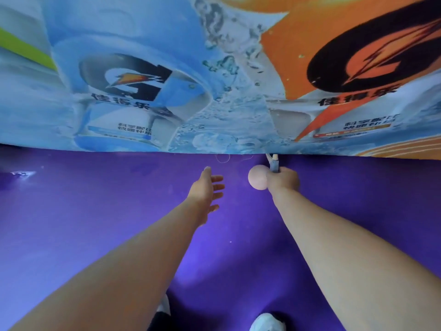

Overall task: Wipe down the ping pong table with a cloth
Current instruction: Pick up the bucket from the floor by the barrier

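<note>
My right hand (285, 181) is stretched out over the purple floor and grips a round pale pink object (258, 176), which sticks out to its left. A narrow grey-blue piece with a beige tip (274, 163) pokes up from the same fist, close to the banner's lower edge. What these two objects are is unclear. My left hand (208, 189) reaches forward beside it with straight, spread fingers and holds nothing. Neither a ping pong table nor a cloth is in view.
A large printed drink banner (214, 80) in blue and orange stands upright along the far side, its lower edge meeting the purple floor (95, 199). My white shoes (267, 322) show at the bottom edge. A small white scrap (22, 174) lies on the floor at far left.
</note>
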Demonstrator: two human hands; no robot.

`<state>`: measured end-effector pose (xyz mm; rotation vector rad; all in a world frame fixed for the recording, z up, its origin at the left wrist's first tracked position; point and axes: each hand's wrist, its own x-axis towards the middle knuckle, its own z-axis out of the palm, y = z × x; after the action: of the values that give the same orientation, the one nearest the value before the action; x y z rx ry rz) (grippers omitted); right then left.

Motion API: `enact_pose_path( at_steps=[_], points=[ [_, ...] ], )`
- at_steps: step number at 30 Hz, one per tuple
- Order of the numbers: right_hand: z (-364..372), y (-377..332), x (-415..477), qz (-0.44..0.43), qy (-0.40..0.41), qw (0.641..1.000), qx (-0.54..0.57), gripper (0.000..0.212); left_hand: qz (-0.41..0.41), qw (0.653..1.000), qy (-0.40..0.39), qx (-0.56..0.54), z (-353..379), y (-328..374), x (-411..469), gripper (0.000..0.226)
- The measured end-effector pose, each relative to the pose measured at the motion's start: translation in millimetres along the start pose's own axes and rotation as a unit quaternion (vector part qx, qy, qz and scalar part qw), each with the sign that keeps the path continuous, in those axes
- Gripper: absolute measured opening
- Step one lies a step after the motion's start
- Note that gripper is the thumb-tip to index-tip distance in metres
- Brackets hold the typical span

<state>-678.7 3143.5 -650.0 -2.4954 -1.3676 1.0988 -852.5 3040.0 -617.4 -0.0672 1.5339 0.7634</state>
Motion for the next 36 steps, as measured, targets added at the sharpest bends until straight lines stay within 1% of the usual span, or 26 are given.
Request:
enact_pose_path(
  at_steps=[3, 8, 13, 17, 20, 23, 27, 29, 33, 36],
  points=[
    [-10.1, -13.9, -39.1, -0.041, -0.018, 0.998, -0.047, 0.018, -0.002, 1.000, 0.021, -0.010, -21.4, 5.0, -32.5, 0.052],
    [-36.4, -62.2, -134.8, -0.100, -0.062, 0.987, -0.107, 0.012, 0.001, 0.997, 0.061, -0.049, -74.6, 25.6, -124.2, 0.053],
    [-58.4, -126.8, -260.4, -0.143, -0.118, 0.971, -0.151, 0.017, 0.010, 0.990, 0.106, -0.092, -157.4, 45.4, -236.9, 0.054],
    [-53.7, -177.0, -354.6, -0.191, -0.158, 0.951, -0.185, 0.021, 0.012, 0.983, 0.131, -0.128, -233.3, 55.6, -309.1, 0.053],
    [-35.6, -211.7, -416.7, -0.232, -0.173, 0.936, -0.202, 0.027, 0.017, 0.977, 0.151, -0.149, -290.8, 63.0, -349.3, 0.052],
    [-8.9, -244.6, -472.1, -0.260, -0.193, 0.924, -0.201, 0.039, 0.027, 0.974, 0.162, -0.153, -343.9, 67.8, -379.9, 0.052],
    [37.0, -285.6, -527.9, -0.293, -0.214, 0.909, -0.203, 0.052, 0.038, 0.967, 0.190, -0.163, -408.2, 74.5, -395.8, 0.049],
    [62.1, -304.2, -546.1, -0.308, -0.223, 0.902, -0.206, 0.047, 0.034, 0.962, 0.203, -0.180, -435.6, 77.6, -393.4, 0.049],
    [112.6, -337.1, -567.4, -0.332, -0.224, 0.881, -0.252, 0.026, 0.021, 0.953, 0.214, -0.216, -477.9, 82.0, -378.8, 0.049],
    [151.7, -355.9, -574.8, -0.325, -0.229, 0.877, -0.272, 0.024, 0.004, 0.949, 0.214, -0.231, -504.5, 81.3, -366.3, 0.049]
  ],
)
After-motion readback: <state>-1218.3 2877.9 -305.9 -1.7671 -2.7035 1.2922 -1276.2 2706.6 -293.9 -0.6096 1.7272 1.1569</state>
